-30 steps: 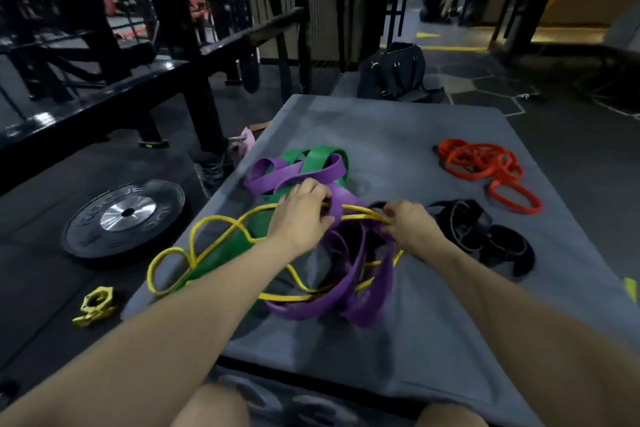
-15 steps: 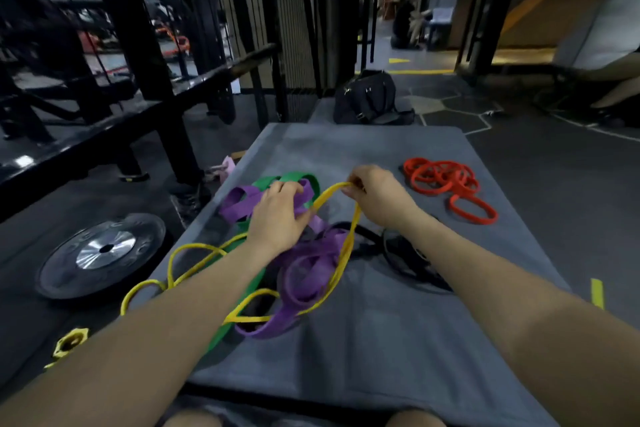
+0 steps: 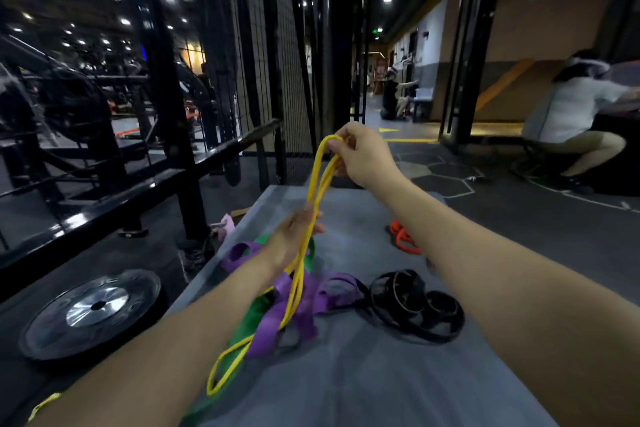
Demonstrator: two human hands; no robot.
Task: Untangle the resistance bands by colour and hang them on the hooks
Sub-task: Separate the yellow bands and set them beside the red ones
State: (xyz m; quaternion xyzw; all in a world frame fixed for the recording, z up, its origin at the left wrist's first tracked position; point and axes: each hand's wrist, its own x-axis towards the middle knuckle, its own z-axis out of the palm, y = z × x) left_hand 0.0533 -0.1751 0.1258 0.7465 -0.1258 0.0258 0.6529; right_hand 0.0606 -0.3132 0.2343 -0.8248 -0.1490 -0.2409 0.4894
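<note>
My right hand [image 3: 363,158] pinches the top of the yellow bands [image 3: 313,191] and holds them high above the grey mat [image 3: 363,374]. Lower down, my left hand [image 3: 294,236] has its fingers round the same yellow strands. The yellow loops hang down to the mat through the purple bands [image 3: 298,302] and green bands [image 3: 254,317], which lie in a heap. To the right of that heap lie the black bands [image 3: 415,305]. The orange bands [image 3: 401,237] sit farther back, partly behind my right forearm. No hooks are in view.
A black weight plate [image 3: 91,312] lies on the floor to the left of the mat. Black rack bars [image 3: 166,156] and a mesh wall stand at the left and back. A crouching person [image 3: 568,121] is at the far right; another person is down the corridor.
My right hand has lifted the yellow bands well up off the mat. My left hand rose too and left the purple bands for the yellow strands. My view tilted upward.
</note>
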